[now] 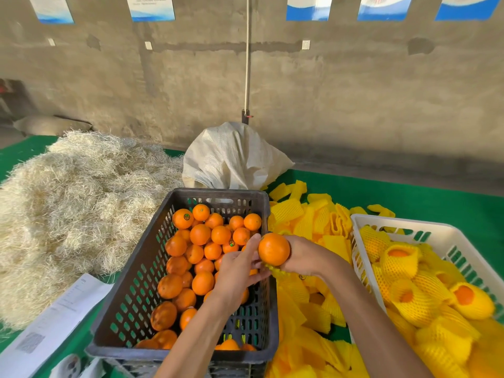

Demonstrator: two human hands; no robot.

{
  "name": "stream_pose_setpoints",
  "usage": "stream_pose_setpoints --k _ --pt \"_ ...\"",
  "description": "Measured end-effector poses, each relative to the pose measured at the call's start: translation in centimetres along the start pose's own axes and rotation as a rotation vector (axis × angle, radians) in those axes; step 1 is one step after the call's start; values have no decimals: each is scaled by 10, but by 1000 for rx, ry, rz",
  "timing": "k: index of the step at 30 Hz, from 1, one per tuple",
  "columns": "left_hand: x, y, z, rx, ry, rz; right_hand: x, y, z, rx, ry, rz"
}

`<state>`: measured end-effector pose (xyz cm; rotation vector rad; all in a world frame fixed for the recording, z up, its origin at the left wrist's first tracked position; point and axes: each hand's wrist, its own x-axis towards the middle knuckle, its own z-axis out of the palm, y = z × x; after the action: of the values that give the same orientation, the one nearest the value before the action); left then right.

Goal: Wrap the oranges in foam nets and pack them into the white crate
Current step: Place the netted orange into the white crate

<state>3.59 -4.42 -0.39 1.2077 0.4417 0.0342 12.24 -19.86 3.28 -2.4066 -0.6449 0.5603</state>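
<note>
**Orange held over the dark crate's right rim, foam net under it**

You have 1 bare orange (273, 248) up between your 2 hands, just above the right rim of the dark crate (136, 271). Your right hand (300, 255) cups it from the right and behind, fingers curled round it. Under the fruit a yellow foam net (275, 269) pokes out, pinched between the fingers of both hands. Your left hand (237, 268) meets it from the left, forefinger reaching up against the orange's left side and the lower fingers on the net's edge; the hands are together, touching around the fruit.

The dark crate beneath your forearms holds loose oranges (200, 234), unwrapped. To its right a heap of flat yellow nets (308, 216) lies on the green table (436, 197). Further right, the white crate (447, 236) holds wrapped oranges (399, 259), some showing orange skin through an open net end.

On the far left lies a pile of pale straw (71, 200). A white woven sack (234, 159) stands behind the dark crate. Printed papers (54, 317) lie at the near left.
</note>
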Motion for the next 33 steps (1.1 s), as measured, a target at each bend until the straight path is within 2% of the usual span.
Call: stream_pose_setpoints --k 3,6,11,13,16,19,21,24,27,31,33 --pt "1 1 2 -15 101 -13 3 -1 0 -47 5 16" --pt "1 1 4 4 133 -51 6 -1 5 -92 8 49" --pt "-3 5 8 168 -28 35 11 2 10 -154 35 63" --pt "-4 8 8 236 -14 123 11 2 9 -168 64 62" --pt "1 9 8 483 103 362 4 -5 8 -214 161 62" --pt "7 6 14 749 320 532 -6 -13 14 -285 248 -50" --pt "7 6 22 763 377 572 -16 -13 14 -242 291 -135" --pt "11 7 27 661 342 542 -35 -11 8 -52 324 -264" --pt "17 10 32 592 264 428 -53 -3 3 70 385 -327" --pt "17 12 57 459 145 239 -71 24 -2 -164 563 -262" --pt "16 12 74 418 115 184 -78 36 -2 -185 647 -230"
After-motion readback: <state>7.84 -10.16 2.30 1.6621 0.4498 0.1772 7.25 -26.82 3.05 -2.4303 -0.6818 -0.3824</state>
